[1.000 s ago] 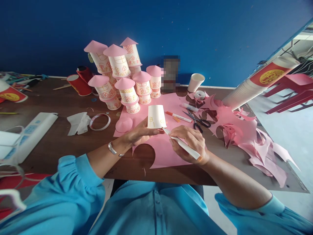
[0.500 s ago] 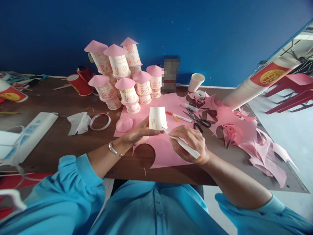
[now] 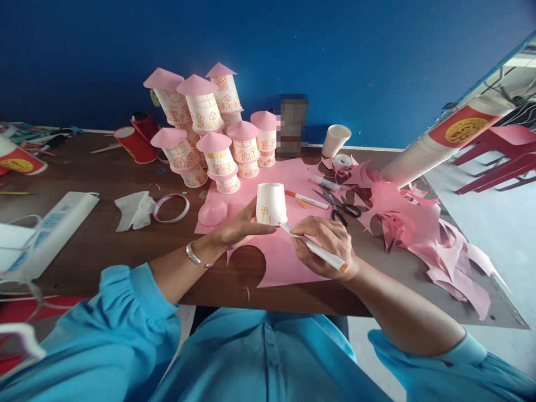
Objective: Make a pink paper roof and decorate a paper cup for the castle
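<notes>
We steady the cup point(image 3: 271, 203) upside down on the pink sheet point(image 3: 288, 257) with the left hand point(image 3: 238, 229), fingers closed on its base; the right hand point(image 3: 329, 245) grips the pen point(image 3: 315, 250), tip at the rim. One flower is drawn; most of the wall is blank; no roof is fitted, unlike the finished cups point(image 3: 211, 131) behind.

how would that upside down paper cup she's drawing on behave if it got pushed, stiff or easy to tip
The paper cup is probably very light: the left hand steadies it while the right hand works the marker at its base. Thin walls would likely dent under a firm squeeze. Standing on its wide rim on the pink paper, it would likely slide before tipping.
</notes>
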Demonstrator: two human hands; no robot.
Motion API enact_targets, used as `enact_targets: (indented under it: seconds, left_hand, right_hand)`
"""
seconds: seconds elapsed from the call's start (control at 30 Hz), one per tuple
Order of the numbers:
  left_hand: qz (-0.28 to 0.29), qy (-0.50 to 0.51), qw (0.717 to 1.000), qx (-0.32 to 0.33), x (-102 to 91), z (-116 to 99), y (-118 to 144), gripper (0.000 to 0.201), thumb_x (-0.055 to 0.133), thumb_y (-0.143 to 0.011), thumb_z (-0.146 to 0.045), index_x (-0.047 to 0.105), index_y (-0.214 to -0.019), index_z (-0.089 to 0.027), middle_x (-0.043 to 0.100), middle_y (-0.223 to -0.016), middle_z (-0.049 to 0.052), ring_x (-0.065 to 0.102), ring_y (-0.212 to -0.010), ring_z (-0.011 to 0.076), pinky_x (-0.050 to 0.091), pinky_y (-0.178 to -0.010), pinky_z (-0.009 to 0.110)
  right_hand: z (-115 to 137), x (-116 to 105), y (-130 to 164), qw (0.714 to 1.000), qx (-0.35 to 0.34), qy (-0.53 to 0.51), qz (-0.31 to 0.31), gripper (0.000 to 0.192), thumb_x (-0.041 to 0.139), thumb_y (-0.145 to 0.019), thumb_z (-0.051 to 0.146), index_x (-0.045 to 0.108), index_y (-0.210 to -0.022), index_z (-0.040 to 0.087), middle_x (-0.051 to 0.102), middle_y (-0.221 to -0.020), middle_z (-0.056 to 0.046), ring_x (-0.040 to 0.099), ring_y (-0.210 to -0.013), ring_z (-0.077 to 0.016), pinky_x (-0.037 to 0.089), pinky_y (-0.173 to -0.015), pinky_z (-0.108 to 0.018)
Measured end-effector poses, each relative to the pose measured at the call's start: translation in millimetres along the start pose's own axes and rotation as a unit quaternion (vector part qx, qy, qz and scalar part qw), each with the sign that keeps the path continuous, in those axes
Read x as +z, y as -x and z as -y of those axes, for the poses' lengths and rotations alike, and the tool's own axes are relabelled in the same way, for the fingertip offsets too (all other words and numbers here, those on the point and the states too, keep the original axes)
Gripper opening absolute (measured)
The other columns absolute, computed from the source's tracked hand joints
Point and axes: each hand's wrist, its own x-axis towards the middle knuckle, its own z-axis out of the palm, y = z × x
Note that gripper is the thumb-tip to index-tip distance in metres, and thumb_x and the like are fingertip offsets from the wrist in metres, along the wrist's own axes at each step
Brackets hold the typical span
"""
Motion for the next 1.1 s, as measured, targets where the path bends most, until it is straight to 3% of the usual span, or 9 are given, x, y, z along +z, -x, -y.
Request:
enact_targets:
  seconds: [0.4, 1.1]
  left_hand:
    - [0.008, 0.015, 1.000, 0.010, -0.7, -0.1, -0.4, 0.064, 0.088, -0.076, -0.022, 0.059, -0.133, -0.028, 0.071, -0.112, 0.003, 0.067, -0.105, 0.0247, 0.052, -0.096, 0.043]
    - [0.010, 0.036, 0.999, -0.003, 0.3, 0.4, -0.5, 0.058, 0.089, -0.073, -0.021, 0.060, -0.123, -0.025, 0.070, -0.109, 0.003, 0.067, -0.101, 0.0229, 0.049, -0.099, 0.044]
  right_hand:
    - [-1.2, -0.6, 0.7, 1.000, -0.019, -0.005, 0.004, 0.024, 0.061, -0.090, 0.009, 0.062, -0.110, 0.022, 0.074, -0.079, -0.001, 0.072, -0.065, -0.0163, 0.059, -0.059, -0.027]
    - [-1.1, -0.7, 0.3, 1.000, -0.019, 0.006, 0.001, 0.023, 0.062, -0.091, 0.008, 0.062, -0.110, 0.022, 0.074, -0.082, -0.002, 0.072, -0.068, -0.0160, 0.061, -0.061, -0.027]
